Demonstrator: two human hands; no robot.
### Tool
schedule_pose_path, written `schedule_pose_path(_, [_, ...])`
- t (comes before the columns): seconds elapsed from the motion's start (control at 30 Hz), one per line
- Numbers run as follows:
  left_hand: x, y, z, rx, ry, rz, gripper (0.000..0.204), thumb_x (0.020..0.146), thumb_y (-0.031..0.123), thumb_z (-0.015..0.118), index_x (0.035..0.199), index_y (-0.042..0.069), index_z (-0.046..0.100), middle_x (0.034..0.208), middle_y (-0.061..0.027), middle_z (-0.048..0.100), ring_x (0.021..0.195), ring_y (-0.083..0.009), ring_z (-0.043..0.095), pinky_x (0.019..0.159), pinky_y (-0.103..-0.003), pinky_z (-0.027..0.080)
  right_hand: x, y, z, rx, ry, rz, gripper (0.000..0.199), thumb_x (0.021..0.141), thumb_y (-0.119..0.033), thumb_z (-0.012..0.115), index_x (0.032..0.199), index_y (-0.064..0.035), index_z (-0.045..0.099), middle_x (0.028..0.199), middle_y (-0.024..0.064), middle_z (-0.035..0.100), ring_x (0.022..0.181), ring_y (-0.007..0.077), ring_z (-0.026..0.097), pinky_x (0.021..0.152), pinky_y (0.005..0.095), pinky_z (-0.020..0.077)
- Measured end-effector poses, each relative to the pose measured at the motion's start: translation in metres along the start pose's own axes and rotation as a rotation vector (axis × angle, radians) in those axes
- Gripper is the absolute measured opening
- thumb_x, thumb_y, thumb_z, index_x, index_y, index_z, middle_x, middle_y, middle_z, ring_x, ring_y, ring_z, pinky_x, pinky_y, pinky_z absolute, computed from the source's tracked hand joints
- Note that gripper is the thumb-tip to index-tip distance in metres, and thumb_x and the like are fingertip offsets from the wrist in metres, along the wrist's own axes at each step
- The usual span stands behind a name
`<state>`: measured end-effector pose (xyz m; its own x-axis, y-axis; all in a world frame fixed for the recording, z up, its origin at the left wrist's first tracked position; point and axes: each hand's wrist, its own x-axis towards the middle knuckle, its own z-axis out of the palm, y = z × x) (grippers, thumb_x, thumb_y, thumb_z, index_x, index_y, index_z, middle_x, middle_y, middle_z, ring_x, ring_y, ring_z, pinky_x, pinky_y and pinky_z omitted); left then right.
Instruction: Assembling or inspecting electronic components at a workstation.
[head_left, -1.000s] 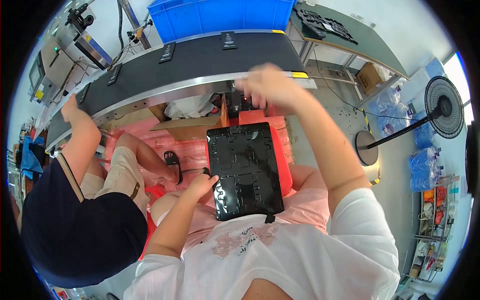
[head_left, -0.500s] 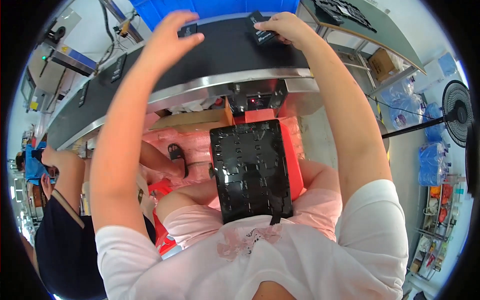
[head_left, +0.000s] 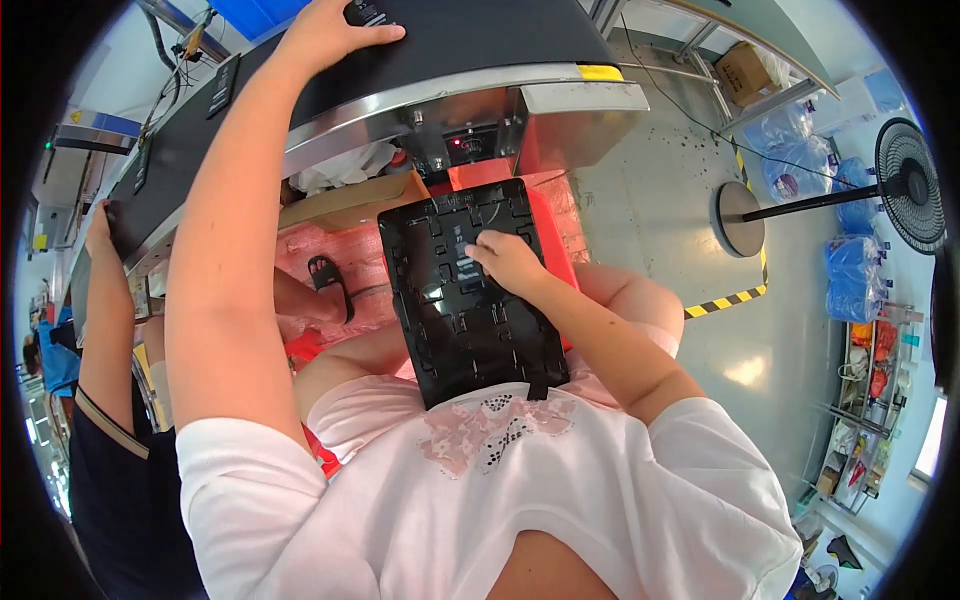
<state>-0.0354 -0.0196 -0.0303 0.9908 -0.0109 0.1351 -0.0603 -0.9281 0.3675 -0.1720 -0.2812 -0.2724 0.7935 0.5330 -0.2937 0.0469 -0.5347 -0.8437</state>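
Observation:
On my lap rests a black moulded plastic tray (head_left: 455, 345) with rows of shallow pockets. My right hand (head_left: 508, 262) is over its upper part, fingertips closed at the edge of a thin black rectangular pack with white print (head_left: 462, 258), which lies against the tray. My left hand (head_left: 325, 38) reaches to the black conveyor belt (head_left: 480, 40), thumb stretched out and apart from the fingers. Another thin black pack (head_left: 370, 12) lies between that thumb and the fingers, which the top edge partly cuts off.
More black packs (head_left: 224, 85) lie along the belt to the left, where another person's hand (head_left: 99, 228) touches the belt edge. A blue bin (head_left: 250, 15) stands behind the belt. At right are a black fan (head_left: 908, 185) and a cardboard box (head_left: 745, 72).
My right hand has come down from the belt to the tray with a black pack. My left hand stays at the belt, now around the other pack. The view has shifted.

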Motion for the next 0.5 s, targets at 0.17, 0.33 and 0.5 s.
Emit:
schedule_pose_path(0.17, [-0.095,0.016,0.012,-0.111,0.488,0.232,0.075,0.067,0.039,0.081,0.128,0.008,0.053,0.131,-0.0173,0.049,0.123,-0.0316,0.046,0.103,-0.039,0.038,-0.021,-0.051,0.006,-0.502,0.051,-0.071,0.039,0.085,-0.028,0.062,0.102,0.0051,0.050,0.091,0.0182,0.064,0.079,0.0346,0.063,0.072,0.0417,0.0511])
schedule_pose_path(0.33, [-0.212,0.053,0.046,-0.068,0.270,0.284,0.086,0.056,0.037,0.085,0.131,0.012,0.050,0.140,-0.0144,0.039,0.129,-0.0366,0.036,0.106,-0.047,0.031,-0.039,-0.025,0.008,-0.847,0.090,-0.521,0.052,0.085,-0.034,0.061,0.123,-0.0001,0.050,0.134,0.0151,0.045,0.128,0.0318,0.039,0.096,0.0553,0.0384])
schedule_pose_path(0.5, [-0.265,0.010,0.145,0.112,0.049,0.190,0.082,0.065,0.043,0.077,0.134,0.011,0.045,0.141,-0.0192,0.035,0.132,-0.0359,0.032,0.108,-0.057,0.022,-0.047,-0.004,0.020,-0.888,0.033,-0.563,0.062,0.088,-0.040,0.055,0.137,-0.0040,0.042,0.149,0.0138,0.028,0.139,0.0321,0.025,0.105,0.0580,0.0287])
